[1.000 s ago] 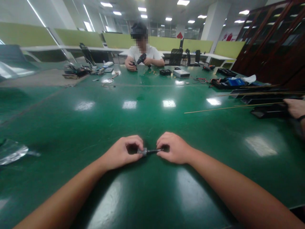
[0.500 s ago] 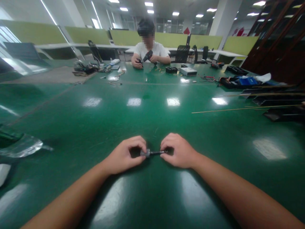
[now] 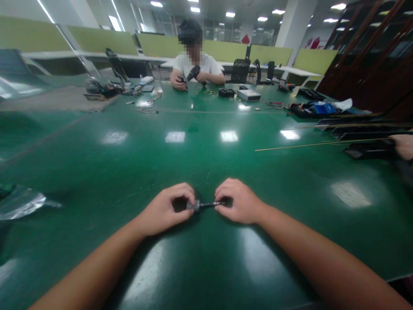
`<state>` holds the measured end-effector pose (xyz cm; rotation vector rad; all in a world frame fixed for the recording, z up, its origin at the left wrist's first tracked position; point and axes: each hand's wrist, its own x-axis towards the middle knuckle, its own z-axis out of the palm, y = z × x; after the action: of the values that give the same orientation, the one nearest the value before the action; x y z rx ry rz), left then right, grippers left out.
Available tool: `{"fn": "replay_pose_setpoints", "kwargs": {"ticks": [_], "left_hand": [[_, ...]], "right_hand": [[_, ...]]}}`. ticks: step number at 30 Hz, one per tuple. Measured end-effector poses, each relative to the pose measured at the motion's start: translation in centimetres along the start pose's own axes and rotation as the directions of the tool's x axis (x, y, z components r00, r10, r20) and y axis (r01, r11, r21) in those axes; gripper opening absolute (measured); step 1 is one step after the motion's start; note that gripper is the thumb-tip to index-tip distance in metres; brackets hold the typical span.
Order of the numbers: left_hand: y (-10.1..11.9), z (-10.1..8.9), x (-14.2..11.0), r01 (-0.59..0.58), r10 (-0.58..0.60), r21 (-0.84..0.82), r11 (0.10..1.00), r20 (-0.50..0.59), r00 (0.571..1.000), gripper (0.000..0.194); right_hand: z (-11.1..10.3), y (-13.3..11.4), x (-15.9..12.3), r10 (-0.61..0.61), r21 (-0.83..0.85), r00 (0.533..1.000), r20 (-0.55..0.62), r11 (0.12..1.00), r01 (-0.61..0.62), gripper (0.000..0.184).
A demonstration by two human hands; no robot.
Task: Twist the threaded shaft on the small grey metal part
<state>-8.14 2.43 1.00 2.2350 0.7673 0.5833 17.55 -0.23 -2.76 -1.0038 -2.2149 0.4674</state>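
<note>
Between my two hands, just above or on the green table, is a small part with a grey metal cylinder at one end and a thin dark rod at the other. My left hand is closed, pinching the cylinder between thumb and fingers. From the other side my right hand pinches the rod's far end, where a bit of shiny metal shows. The rod lies almost level, pointing left to right. Its exact kind is too small to make out.
Across the table a person holds a power drill. Dark trays and thin yellowish rods lie at right, with another person's hand there. Clear plastic wrap sits at left. A tool bag stands farther back.
The view has shifted a little, so the scene sits further left. Another person's hand has come into view at the right edge. My hands keep the same grip.
</note>
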Motion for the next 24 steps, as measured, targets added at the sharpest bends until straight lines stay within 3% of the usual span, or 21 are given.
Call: {"fn": "replay_pose_setpoints", "kwargs": {"ticks": [8, 24], "left_hand": [[-0.27, 0.21, -0.21, 0.022, -0.023, -0.017, 1.0, -0.012, 1.0, 0.014], [-0.13, 0.23, -0.16, 0.036, -0.036, -0.034, 0.999, 0.01, 0.999, 0.01]], "right_hand": [[-0.45, 0.01, 0.19, -0.059, 0.003, 0.998, 0.034, 0.998, 0.059, 0.008], [-0.47, -0.22, -0.36, -0.058, 0.021, 0.997, 0.047, 0.998, 0.057, 0.012]]}}
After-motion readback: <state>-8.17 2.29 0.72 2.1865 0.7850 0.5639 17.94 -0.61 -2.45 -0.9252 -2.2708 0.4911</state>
